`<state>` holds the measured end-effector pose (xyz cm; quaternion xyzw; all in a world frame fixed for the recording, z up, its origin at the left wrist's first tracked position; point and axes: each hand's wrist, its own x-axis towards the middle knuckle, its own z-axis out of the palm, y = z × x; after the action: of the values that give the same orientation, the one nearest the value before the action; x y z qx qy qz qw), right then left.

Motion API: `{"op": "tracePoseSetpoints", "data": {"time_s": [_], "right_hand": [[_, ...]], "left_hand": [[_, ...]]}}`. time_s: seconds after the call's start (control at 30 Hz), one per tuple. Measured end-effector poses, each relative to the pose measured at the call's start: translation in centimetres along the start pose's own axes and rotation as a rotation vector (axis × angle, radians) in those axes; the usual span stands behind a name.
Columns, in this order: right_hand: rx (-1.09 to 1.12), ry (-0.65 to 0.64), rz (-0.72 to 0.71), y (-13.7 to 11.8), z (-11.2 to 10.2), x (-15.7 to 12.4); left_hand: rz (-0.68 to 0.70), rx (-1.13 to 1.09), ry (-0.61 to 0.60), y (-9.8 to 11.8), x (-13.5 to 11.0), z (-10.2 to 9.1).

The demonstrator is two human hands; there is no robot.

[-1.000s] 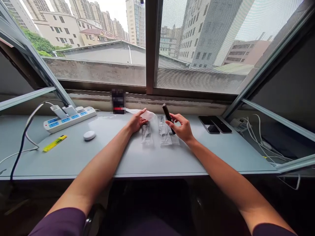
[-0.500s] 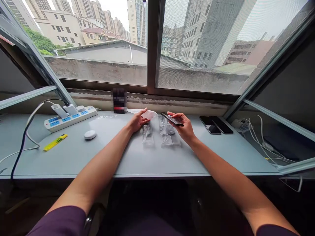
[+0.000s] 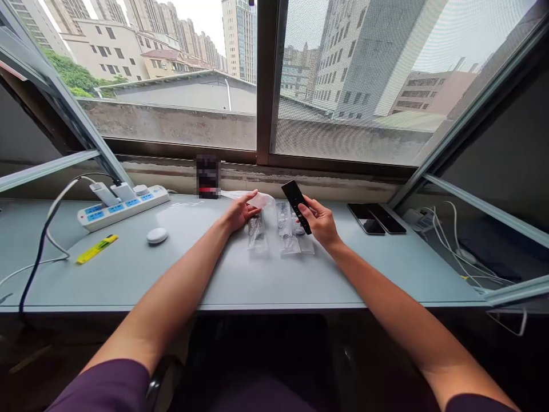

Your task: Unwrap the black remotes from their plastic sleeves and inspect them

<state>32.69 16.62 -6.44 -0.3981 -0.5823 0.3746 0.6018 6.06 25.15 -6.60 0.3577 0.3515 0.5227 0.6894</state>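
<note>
handling: slim black plastic remote control, tilted in the right hand, upper end pointing toward the window.

right hand state: fingers and thumb clamped around the lower half of the remote, lifted off the tabletop.

left hand state: left hand lies on a crumpled translucent plastic film; fingers touch it, but i cannot tell whether they pinch it.

risk, slip: judged likely if the smooth casing turns in the grip, since the upper half is unsupported; it could drop onto the bags below.

risk, snag: a loose film could catch on the fingers or slide toward the box behind it.

remote look: long, narrow, matte dark body; small buttons on its face, too small to read.

remote place: in the air above the right-hand clear plastic bags.

nearby: clear plastic bag holding a dark item, between the hands; dark box, blurred out, beyond the film; two black smartphones, right on the pale grey desk; white power strip with blue switches, far left.
</note>
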Motion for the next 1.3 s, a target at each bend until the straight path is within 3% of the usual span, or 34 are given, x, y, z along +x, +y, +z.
{"op": "tracePoseSetpoints", "data": {"time_s": [0.1, 0.2, 0.63, 0.9, 1.1, 1.3], "right_hand": [[0.080, -0.053, 0.174, 0.3, 0.2, 0.1], [0.120, -0.081, 0.252, 0.4, 0.2, 0.2], [0.219, -0.092, 0.365, -0.6, -0.3, 0.5], [0.384, -0.190, 0.513, -0.9, -0.8, 0.6], [0.484, -0.188, 0.644, -0.9, -1.4, 1.0], [0.483, -0.266, 0.650, -1.0, -0.9, 1.1]], "left_hand": [[0.005, 0.003, -0.004, 0.0, 0.0, -0.1], [0.016, 0.008, -0.004, 0.1, 0.0, 0.0], [0.119, -0.128, 0.113, 0.3, -0.1, 0.7], [0.039, -0.175, -0.021, 0.4, -1.0, 1.4], [0.011, -0.211, -0.035, 0.7, -1.3, 1.5], [0.028, -0.109, -0.091, 0.4, -1.4, 1.5]]}}
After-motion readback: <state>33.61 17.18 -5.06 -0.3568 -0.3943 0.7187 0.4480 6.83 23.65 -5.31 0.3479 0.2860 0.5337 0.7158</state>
